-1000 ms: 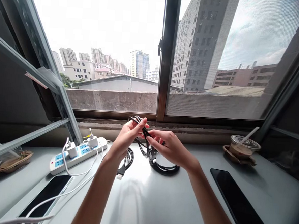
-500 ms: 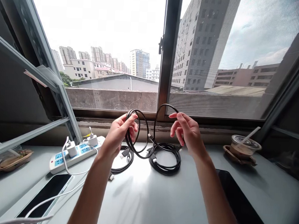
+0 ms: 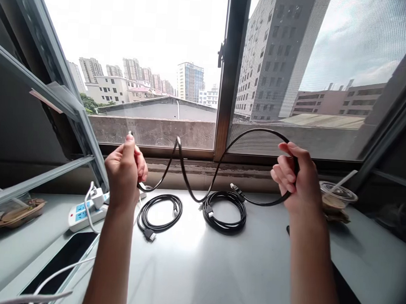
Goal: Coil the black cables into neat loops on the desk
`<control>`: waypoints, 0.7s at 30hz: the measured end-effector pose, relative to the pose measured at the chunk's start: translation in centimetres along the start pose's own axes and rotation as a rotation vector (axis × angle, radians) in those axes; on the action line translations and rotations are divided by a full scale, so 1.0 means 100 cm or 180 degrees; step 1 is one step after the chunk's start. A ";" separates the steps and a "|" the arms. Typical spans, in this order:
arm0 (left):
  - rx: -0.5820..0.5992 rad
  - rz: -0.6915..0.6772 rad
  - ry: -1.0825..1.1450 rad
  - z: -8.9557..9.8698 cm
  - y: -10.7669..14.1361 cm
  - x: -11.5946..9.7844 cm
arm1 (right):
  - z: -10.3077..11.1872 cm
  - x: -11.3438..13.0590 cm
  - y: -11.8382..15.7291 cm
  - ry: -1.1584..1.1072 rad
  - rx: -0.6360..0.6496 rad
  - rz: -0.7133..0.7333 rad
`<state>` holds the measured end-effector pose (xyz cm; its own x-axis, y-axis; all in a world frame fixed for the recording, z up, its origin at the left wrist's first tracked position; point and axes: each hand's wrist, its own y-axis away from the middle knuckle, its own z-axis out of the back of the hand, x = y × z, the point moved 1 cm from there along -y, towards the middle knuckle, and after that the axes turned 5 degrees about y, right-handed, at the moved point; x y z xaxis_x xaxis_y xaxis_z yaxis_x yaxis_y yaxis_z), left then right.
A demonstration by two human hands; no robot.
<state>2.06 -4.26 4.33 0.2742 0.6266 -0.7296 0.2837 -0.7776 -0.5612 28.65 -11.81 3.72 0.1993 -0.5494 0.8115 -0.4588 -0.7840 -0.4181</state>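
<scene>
My left hand (image 3: 124, 170) and my right hand (image 3: 297, 178) are raised above the grey table (image 3: 216, 272) and spread wide apart. Both grip one black cable (image 3: 187, 181), which hangs between them in wavy loops. The left hand pinches one end, whose metal tip sticks up past the thumb. The right hand holds a loop near the other end, and that plug dangles by the coils. Two coiled black cables lie flat on the table below: a thin coil (image 3: 160, 212) at the left and a thicker coil (image 3: 224, 211) at the right.
A white power strip (image 3: 84, 211) with plugged-in chargers and white leads sits at the left. A dark phone (image 3: 60, 265) lies front left, another dark phone (image 3: 347, 296) front right behind my arm. An iced drink cup (image 3: 337, 199) stands at the right, under the window.
My hands have moved apart and upward, and the bundled black cable they held together has been drawn out into a long wavy line between them.
</scene>
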 end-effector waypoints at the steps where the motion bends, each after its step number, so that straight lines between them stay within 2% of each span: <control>1: -0.0041 -0.0058 0.0067 0.000 0.000 -0.002 | 0.000 0.000 0.000 -0.0022 -0.0040 0.0031; 10: -0.0226 -0.0426 0.0143 -0.006 0.007 -0.006 | 0.003 0.003 0.002 0.0268 0.0072 0.0153; 13: -0.0229 -0.0773 0.0435 -0.016 0.016 -0.002 | 0.004 0.006 0.005 0.0526 0.0234 0.0183; 16: -0.0008 -0.0984 0.0423 -0.028 0.028 0.004 | 0.003 0.004 0.007 0.0619 0.0785 0.0018; 19: 0.0391 -0.0878 0.0175 -0.037 0.037 0.012 | -0.001 -0.002 0.009 0.0457 0.1491 -0.0218; 21: 0.0700 -0.0701 0.0074 -0.039 0.039 0.017 | -0.006 -0.009 0.009 0.0471 0.1716 -0.0373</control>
<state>7.26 -6.06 2.45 0.2498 0.7803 -0.5734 0.1337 -0.6143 -0.7777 27.52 -11.89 2.87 0.0810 -0.4340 0.8973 0.0735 -0.8952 -0.4396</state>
